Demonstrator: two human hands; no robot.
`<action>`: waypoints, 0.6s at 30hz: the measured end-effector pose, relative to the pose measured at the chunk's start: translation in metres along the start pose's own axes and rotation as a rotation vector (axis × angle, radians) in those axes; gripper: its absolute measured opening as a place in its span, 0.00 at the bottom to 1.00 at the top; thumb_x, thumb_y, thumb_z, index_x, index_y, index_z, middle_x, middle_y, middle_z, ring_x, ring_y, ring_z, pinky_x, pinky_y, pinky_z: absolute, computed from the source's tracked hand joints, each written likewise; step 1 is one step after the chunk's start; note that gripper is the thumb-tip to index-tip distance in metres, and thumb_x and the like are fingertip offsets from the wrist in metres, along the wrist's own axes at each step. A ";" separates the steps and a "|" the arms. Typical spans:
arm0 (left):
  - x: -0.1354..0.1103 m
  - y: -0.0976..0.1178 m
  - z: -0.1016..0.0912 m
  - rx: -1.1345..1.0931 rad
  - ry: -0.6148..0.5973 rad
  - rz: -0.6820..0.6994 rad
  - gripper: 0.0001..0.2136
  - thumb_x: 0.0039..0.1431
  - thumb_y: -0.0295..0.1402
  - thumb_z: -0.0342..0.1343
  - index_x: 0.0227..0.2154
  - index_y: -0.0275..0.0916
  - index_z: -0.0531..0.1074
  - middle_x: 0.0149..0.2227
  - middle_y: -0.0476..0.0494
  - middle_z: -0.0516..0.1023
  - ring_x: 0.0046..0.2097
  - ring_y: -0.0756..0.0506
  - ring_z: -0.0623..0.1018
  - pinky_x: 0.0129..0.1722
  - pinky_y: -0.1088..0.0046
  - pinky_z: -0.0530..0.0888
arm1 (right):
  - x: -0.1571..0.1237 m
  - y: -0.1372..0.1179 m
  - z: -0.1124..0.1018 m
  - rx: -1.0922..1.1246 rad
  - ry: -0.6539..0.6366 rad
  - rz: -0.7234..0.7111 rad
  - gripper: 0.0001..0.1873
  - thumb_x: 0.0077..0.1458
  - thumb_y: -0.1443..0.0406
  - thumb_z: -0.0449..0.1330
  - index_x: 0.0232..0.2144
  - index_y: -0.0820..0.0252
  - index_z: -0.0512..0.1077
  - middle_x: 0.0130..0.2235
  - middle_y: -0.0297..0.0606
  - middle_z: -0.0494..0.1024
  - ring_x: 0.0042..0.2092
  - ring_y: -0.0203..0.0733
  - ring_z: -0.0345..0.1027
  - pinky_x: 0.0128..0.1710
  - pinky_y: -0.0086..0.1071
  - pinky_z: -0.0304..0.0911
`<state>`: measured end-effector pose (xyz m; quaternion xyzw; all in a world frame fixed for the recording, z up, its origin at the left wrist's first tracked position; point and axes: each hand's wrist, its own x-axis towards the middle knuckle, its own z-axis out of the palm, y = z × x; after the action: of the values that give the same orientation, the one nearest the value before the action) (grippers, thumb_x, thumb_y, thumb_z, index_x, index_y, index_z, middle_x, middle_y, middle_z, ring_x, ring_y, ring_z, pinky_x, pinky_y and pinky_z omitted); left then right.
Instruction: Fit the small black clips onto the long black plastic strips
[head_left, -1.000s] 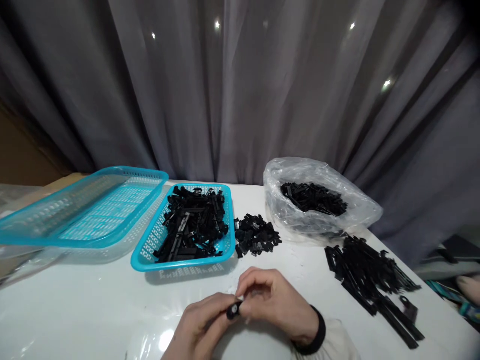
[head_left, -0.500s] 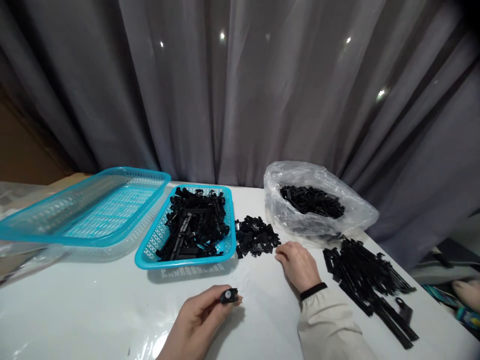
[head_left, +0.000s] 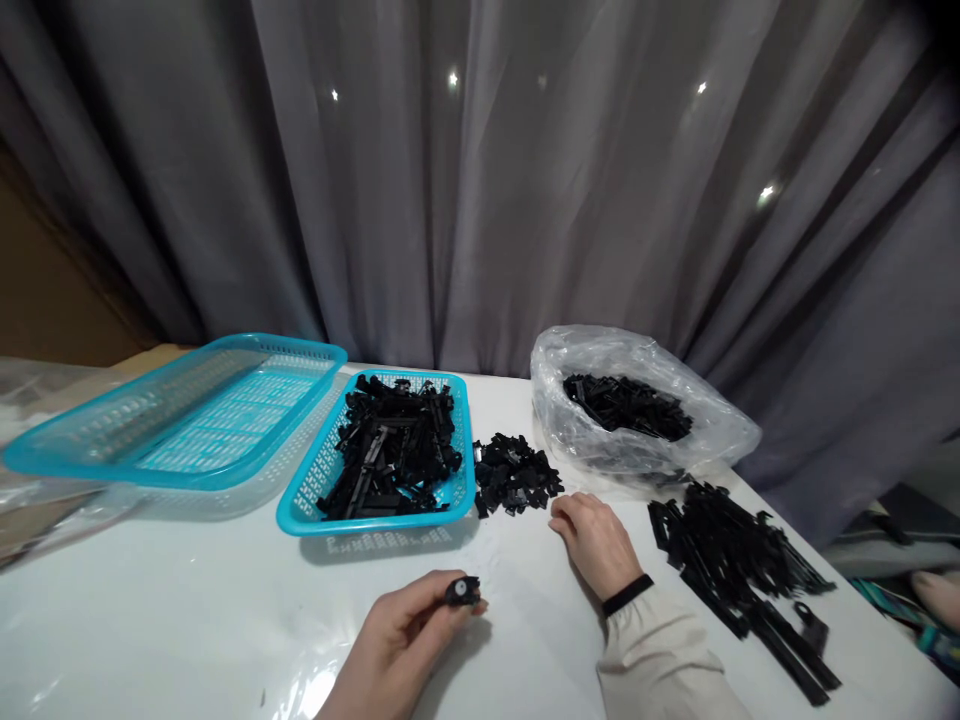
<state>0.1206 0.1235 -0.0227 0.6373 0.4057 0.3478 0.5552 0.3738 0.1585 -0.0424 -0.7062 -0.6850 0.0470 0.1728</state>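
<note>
Between the thumb and fingers of my left hand (head_left: 409,640) is a black plastic part (head_left: 462,591), its end with a small pale round spot turned toward me. My right hand (head_left: 596,540) rests low over the table, fingers curled together, beside a pile of small black plastic pieces (head_left: 517,475). Whatever its fingertips may hold is hidden. Just left of that pile stands a blue basket (head_left: 289,505) with many black plastic parts (head_left: 397,450) in it. To the right of my right hand lies a heap of long black strips (head_left: 727,550).
A clear plastic bag (head_left: 720,440) of black pieces (head_left: 630,405) stands at the back right. A larger blue basket (head_left: 180,480) is at the left. The white table (head_left: 187,620) ends at a grey curtain (head_left: 510,200). Part of another person's hand (head_left: 937,595) shows at the right edge.
The whole view has shifted slightly. My hands keep nearly the same pose, the left one still gripping the black part and the right one beside the small pieces.
</note>
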 end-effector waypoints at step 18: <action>0.000 0.005 -0.003 0.045 0.064 0.002 0.13 0.59 0.42 0.53 0.31 0.37 0.75 0.32 0.43 0.78 0.37 0.43 0.75 0.39 0.73 0.71 | 0.000 0.042 0.010 0.206 0.251 -0.085 0.17 0.62 0.63 0.47 0.43 0.63 0.73 0.52 0.48 0.70 0.54 0.47 0.63 0.54 0.43 0.59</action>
<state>0.1183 0.1248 -0.0170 0.6387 0.4303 0.3592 0.5271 0.4107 0.1606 -0.0648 -0.6553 -0.6789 0.0210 0.3305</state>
